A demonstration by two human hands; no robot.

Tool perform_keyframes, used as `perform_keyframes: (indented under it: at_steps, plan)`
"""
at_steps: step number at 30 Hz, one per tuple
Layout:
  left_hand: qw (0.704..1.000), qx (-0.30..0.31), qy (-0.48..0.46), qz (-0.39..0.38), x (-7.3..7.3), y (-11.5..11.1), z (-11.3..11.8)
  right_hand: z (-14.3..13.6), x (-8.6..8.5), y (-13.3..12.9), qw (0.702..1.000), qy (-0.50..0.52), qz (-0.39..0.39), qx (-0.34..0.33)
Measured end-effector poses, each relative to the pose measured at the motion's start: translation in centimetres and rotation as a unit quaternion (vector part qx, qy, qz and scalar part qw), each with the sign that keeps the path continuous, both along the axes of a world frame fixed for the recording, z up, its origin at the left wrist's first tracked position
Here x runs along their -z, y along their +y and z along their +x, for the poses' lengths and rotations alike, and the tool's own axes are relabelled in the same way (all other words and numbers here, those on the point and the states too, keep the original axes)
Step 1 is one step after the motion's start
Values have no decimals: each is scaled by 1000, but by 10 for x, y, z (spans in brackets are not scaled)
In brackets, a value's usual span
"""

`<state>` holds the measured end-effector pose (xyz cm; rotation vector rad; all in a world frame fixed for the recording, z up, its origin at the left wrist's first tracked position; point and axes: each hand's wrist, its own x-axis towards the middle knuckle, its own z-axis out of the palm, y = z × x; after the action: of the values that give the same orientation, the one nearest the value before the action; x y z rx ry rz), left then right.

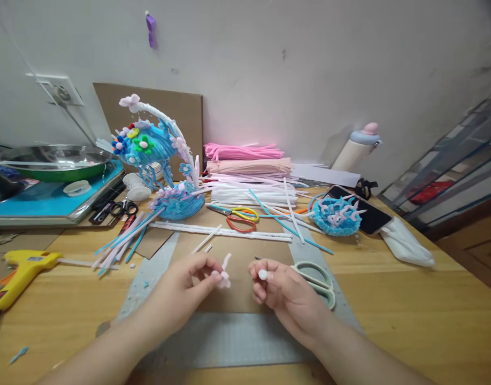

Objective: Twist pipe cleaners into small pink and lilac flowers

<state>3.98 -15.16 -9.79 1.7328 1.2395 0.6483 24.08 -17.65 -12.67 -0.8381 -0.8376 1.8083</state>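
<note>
Between the thumb and fingers of my left hand point(197, 283) is a small pale pink pipe-cleaner flower point(225, 279) with a short stem pointing up. My right hand point(281, 286) pinches a small round white piece point(262, 274). The two hands are apart over a brown cardboard sheet point(237, 299) on a grey cutting mat point(245, 339). Pale green-handled scissors point(328, 289) lie beside and partly behind my right hand. Long white fuzzy strips point(229, 232) lie beyond both hands.
A yellow glue gun point(21, 272) lies at the left. Behind stand a blue flower-covered pipe-cleaner piece point(149, 144), orange-and-yellow scissors point(241, 218), pipe-cleaner bundles point(249, 167), a blue round piece point(337, 216), a phone point(374, 214) and a bottle point(358, 147).
</note>
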Motion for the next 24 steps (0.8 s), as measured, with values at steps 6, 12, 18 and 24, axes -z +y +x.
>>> perform_keyframes:
  at_steps: [6,12,18,24]
  plan:
    - [905,-116,-292,-287,9,-31,27,-4,-9,-10,903,-270,309,129]
    - [874,-122,-316,-349,19,-37,30,-10,-9,-16,826,-354,415,145]
    - [816,-63,-404,-408,19,-42,19,-6,-5,-18,754,-456,458,113]
    - [787,62,-469,-396,18,-52,8,-2,0,-15,660,-569,470,138]
